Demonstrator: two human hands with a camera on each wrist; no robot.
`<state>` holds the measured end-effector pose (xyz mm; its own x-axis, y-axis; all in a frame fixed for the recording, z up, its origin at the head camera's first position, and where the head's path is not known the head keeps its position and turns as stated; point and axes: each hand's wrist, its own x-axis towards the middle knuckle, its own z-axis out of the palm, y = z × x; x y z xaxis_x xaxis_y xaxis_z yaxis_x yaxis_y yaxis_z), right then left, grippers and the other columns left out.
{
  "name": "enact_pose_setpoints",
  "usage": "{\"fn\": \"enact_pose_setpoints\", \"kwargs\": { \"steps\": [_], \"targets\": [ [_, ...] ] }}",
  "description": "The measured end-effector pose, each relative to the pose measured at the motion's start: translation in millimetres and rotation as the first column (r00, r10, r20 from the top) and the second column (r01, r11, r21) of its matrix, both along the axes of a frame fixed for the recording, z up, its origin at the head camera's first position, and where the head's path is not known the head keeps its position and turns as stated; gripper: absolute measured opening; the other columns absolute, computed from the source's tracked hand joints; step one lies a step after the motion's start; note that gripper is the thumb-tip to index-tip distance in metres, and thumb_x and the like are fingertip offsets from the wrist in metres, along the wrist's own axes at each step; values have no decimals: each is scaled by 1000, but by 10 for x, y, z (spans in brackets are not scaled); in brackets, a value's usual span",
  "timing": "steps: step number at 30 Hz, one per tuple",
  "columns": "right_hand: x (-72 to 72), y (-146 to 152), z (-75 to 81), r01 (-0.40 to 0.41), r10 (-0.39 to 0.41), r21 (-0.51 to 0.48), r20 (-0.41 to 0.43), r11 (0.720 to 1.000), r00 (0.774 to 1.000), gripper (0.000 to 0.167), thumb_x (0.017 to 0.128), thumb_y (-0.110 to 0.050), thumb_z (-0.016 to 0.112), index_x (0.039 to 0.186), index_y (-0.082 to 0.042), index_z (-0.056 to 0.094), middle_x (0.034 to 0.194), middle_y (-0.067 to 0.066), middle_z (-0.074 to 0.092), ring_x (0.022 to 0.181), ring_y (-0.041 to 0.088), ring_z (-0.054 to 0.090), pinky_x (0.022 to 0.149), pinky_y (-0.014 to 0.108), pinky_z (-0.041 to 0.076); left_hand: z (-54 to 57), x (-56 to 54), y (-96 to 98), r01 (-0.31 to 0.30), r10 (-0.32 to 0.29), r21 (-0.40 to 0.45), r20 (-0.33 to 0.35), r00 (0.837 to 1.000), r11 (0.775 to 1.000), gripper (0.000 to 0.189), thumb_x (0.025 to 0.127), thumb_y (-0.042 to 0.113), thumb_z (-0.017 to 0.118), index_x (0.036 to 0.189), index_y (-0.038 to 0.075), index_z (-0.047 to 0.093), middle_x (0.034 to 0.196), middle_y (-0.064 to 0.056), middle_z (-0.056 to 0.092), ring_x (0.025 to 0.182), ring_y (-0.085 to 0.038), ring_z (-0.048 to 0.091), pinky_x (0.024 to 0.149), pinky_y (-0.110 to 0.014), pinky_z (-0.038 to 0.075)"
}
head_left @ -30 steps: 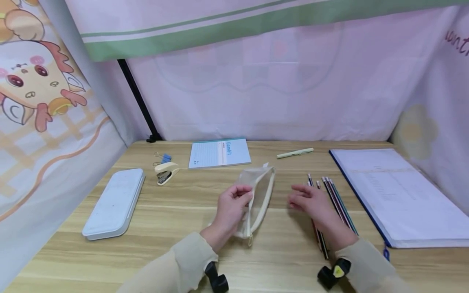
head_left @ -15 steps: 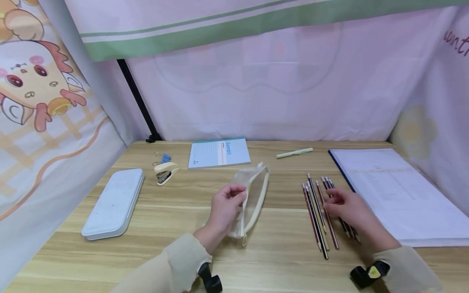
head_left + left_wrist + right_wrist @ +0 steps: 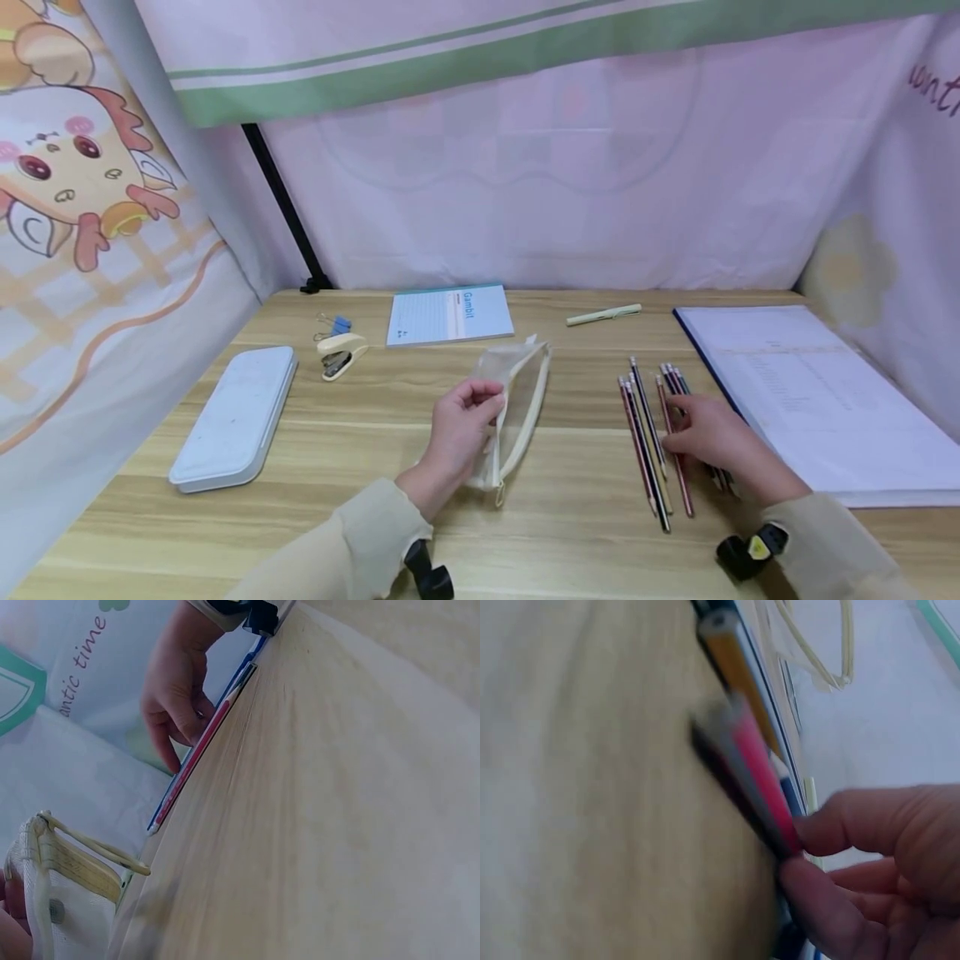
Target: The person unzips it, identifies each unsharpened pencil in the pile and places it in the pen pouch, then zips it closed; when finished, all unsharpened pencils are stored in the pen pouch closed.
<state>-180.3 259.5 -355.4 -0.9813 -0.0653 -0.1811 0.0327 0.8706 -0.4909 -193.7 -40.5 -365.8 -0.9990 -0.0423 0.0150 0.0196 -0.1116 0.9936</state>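
My left hand [image 3: 461, 433] pinches one edge of a pale mesh zip pouch [image 3: 495, 362] and keeps its mouth open. The pouch's zip edge [image 3: 79, 866] also shows in the left wrist view. My right hand [image 3: 708, 437] pinches a red pencil [image 3: 685, 487] between thumb and fingers; in the right wrist view this pencil [image 3: 761, 765] is blurred. To its left lie several pencils [image 3: 643, 442] side by side on the table. More dark pencils [image 3: 675, 379] lie partly hidden beneath the right hand.
A white hard case [image 3: 232, 421] lies at left, near a cream stapler [image 3: 341, 354] and a blue binder clip [image 3: 341, 325]. Behind are a blue notebook [image 3: 450, 315] and a pale green pen [image 3: 603, 315]. A folder with papers [image 3: 817, 392] lies at right.
My right hand has moved right, away from the left pencils, and has taken hold of the red pencil, whose upper end has shifted right. My left hand and the pouch have slid slightly left.
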Motion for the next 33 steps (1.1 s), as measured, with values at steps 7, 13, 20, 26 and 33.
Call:
{"fn": "enact_pose_setpoints", "kwargs": {
  "steps": [7,13,20,26,33],
  "targets": [
    [-31,-42,54,31,-25,-51,109,998,994,70,73,-4,63,134,12,33,108,31,51,60,15,60,52,29,53,5,10,10,0,0,-2,-8,1000,1000,17,81,-2,63,96,-10,62,75,1,58,67,-8,53,59,-18,47],
    [-47,-24,64,66,-59,-53,134,996,989,71,72,-6,63,135,10,34,101,25,54,58,17,57,52,30,52,-8,18,18,10,-10,-6,-4,1000,1000,17,81,-1,64,97,-9,62,75,0,58,67,-8,53,58,-18,46],
    [-12,18,27,141,-122,-310,81,940,989,71,76,-5,57,138,11,25,85,15,58,63,17,60,58,34,55,-36,29,27,11,-11,-2,-4,1000,1000,17,81,-1,64,96,-9,62,75,0,58,65,-8,53,58,-18,46],
    [-22,-106,26,153,-125,-656,90,739,988,71,82,-1,54,142,9,18,84,5,59,66,11,60,63,28,55,-75,38,62,26,-26,22,-2,1000,999,18,80,-3,64,96,-11,61,75,1,59,65,-7,53,58,-18,46],
    [-100,-536,18,207,-168,-876,147,436,975,65,87,3,51,141,6,15,84,0,59,67,7,61,66,21,54,-92,75,117,32,-32,32,-4,999,999,18,80,-3,63,96,-12,61,73,3,58,64,-7,53,57,-18,46]
  ]
}}
